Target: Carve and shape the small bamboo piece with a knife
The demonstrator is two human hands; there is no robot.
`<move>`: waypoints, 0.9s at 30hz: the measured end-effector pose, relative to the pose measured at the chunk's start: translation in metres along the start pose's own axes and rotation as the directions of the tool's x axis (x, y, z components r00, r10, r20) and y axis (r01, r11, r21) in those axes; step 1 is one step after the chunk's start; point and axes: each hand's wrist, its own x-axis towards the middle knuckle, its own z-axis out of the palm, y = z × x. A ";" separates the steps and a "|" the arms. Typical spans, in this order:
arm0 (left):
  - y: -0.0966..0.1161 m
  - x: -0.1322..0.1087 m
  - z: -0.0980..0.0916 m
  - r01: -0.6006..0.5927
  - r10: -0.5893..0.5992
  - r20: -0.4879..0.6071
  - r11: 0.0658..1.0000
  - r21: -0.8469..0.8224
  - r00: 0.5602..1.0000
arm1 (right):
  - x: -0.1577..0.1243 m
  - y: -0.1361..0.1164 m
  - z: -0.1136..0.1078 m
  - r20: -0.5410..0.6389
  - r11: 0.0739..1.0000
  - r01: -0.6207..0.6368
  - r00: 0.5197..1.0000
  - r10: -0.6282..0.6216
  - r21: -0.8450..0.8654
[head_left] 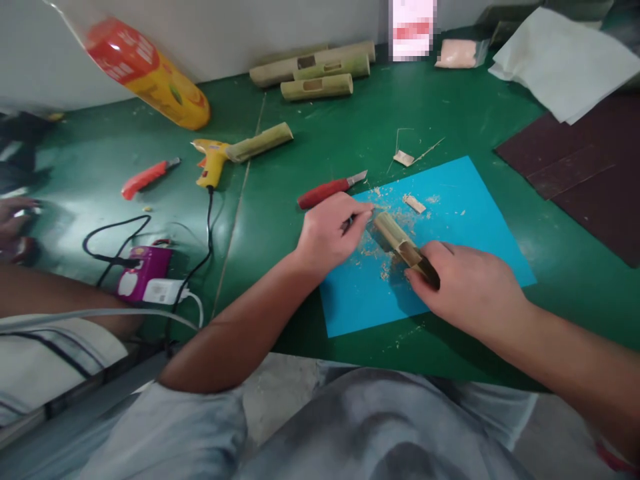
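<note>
A short bamboo tube (395,240) lies on a blue sheet (465,200) amid shavings. My right hand (467,287) is closed around the tube's near end. My left hand (333,230) is pinched shut at the tube's far end, gripping a thin dark tool that I cannot make out. A red-handled knife (327,191) lies just beyond my left hand, apart from it.
On the green table (310,133) lie several bamboo tubes (317,70), a yellow glue gun (213,160) with a bamboo piece, a second red knife (147,178), a purple power strip (145,273), white cloth (565,60) and dark sheets (585,160). Another person's arm (60,293) sits left.
</note>
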 end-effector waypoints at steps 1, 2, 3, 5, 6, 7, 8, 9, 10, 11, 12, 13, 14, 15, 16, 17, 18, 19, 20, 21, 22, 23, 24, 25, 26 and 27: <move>-0.001 0.000 -0.002 0.016 -0.016 -0.052 1.000 0.001 0.999 | 0.000 0.001 -0.001 -0.002 1.000 0.001 1.000 -0.001 -0.009; -0.002 0.001 -0.003 0.032 -0.032 -0.096 0.999 0.003 0.995 | 0.000 0.002 -0.001 -0.012 1.000 0.002 1.000 -0.003 -0.022; -0.002 0.001 -0.003 0.045 -0.044 -0.121 0.999 0.004 0.992 | 0.000 0.004 -0.003 -0.030 0.999 0.010 0.999 -0.012 -0.040; -0.002 0.002 -0.004 0.053 -0.054 -0.115 0.999 -0.007 0.992 | 0.001 0.010 -0.006 -0.087 0.995 0.047 0.995 -0.055 -0.086; -0.001 0.002 -0.003 0.049 -0.050 -0.101 0.999 -0.019 0.994 | 0.002 0.014 -0.008 -0.126 0.991 0.076 0.988 -0.090 -0.112; -0.001 0.002 -0.003 0.040 -0.043 -0.089 0.999 -0.035 0.995 | 0.003 0.018 -0.010 -0.167 0.985 0.105 0.978 -0.127 -0.135; 0.000 0.002 -0.002 0.031 -0.035 -0.079 0.998 -0.056 0.996 | 0.004 0.023 -0.013 -0.207 0.980 0.124 0.966 -0.155 -0.156; 0.001 0.002 -0.002 0.023 -0.029 -0.070 0.997 -0.079 0.997 | 0.005 0.027 -0.015 -0.235 0.977 0.127 0.958 -0.166 -0.170; 0.003 0.002 -0.002 0.019 -0.025 -0.060 0.995 -0.102 0.998 | 0.006 0.031 -0.017 -0.258 0.976 0.128 0.951 -0.171 -0.176; 0.004 0.002 -0.002 0.017 -0.023 -0.048 0.992 -0.126 0.999 | 0.007 0.034 -0.019 -0.268 0.975 0.135 0.947 -0.180 -0.177; 0.005 0.002 -0.002 0.015 -0.021 -0.038 0.989 -0.147 0.999 | 0.008 0.036 -0.020 -0.266 0.974 0.144 0.946 -0.187 -0.173; 0.006 0.002 -0.002 0.013 -0.018 -0.031 0.986 -0.165 0.999 | 0.009 0.038 -0.021 -0.265 0.975 0.150 0.945 -0.190 -0.162; 0.007 0.002 -0.002 0.010 -0.015 -0.024 0.984 -0.178 1.000 | 0.010 0.039 -0.021 -0.260 0.977 0.156 0.947 -0.189 -0.143; 0.008 0.002 -0.002 0.009 -0.012 -0.018 0.982 -0.187 1.000 | 0.011 0.040 -0.021 -0.255 0.980 0.161 0.949 -0.187 -0.120; 0.009 0.002 -0.002 0.009 -0.011 -0.011 0.981 -0.192 1.000 | 0.012 0.040 -0.020 -0.256 0.982 0.168 0.949 -0.186 -0.092; 0.009 0.002 -0.001 0.011 -0.012 -0.003 0.981 -0.194 1.000 | 0.013 0.039 -0.018 -0.259 0.982 0.181 0.947 -0.191 -0.062; 0.010 0.002 0.000 0.011 -0.011 0.002 0.981 -0.194 1.000 | 0.015 0.039 -0.016 -0.261 0.979 0.202 0.944 -0.203 -0.034; 0.010 0.001 0.001 0.007 -0.007 0.002 0.981 -0.194 1.000 | 0.017 0.039 -0.013 -0.267 0.973 0.229 0.938 -0.223 -0.009; 0.010 0.001 0.002 -0.002 0.001 -0.003 0.982 -0.191 1.000 | 0.019 0.038 -0.010 -0.264 0.966 0.260 0.932 -0.248 0.012; 0.011 0.002 0.003 -0.016 0.013 -0.015 0.983 -0.184 1.000 | 0.021 0.038 -0.007 -0.256 0.959 0.281 0.929 -0.266 0.025; 0.012 0.003 0.003 -0.036 0.031 -0.032 0.984 -0.174 0.999 | 0.022 0.039 -0.005 -0.254 0.954 0.296 0.926 -0.278 0.035; 0.012 0.005 0.003 -0.055 0.048 -0.047 0.986 -0.160 0.998 | 0.024 0.040 -0.003 -0.250 0.950 0.309 0.924 -0.290 0.042; 0.013 0.009 0.003 -0.069 0.061 -0.058 0.987 -0.143 0.996 | 0.026 0.041 -0.001 -0.246 0.944 0.326 0.920 -0.305 0.049; 0.015 0.014 0.003 -0.078 0.070 -0.064 0.989 -0.128 0.995 | 0.027 0.042 0.000 -0.243 0.938 0.342 0.916 -0.319 0.057; 0.017 0.020 0.002 -0.084 0.077 -0.064 0.989 -0.118 0.995 | 0.028 0.043 0.001 -0.246 0.933 0.354 0.912 -0.329 0.064; 0.019 0.027 0.001 -0.085 0.079 -0.058 0.990 -0.115 0.995 | 0.029 0.044 0.002 -0.253 0.928 0.365 0.907 -0.337 0.071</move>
